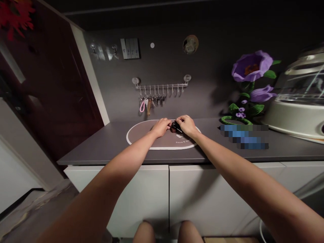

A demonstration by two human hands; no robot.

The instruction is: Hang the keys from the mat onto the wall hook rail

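Black and glossy, a small object (174,127), too shadowed to identify, is held between the left hand (160,127) and right hand (185,125). Both hands close on it from opposite sides, holding it just above an oval mat (131,139) on the grey counter (101,145). Keys (153,99) hang from a wall rail (162,86) behind.

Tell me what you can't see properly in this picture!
Head view:
The dark object between the left hand and right hand: fingers hide its shape.
Pixelated patch on the counter: blurred, contents unknown.
Cream appliance: cut off by the right edge.
Red flowers: cut off by the top-left corner.
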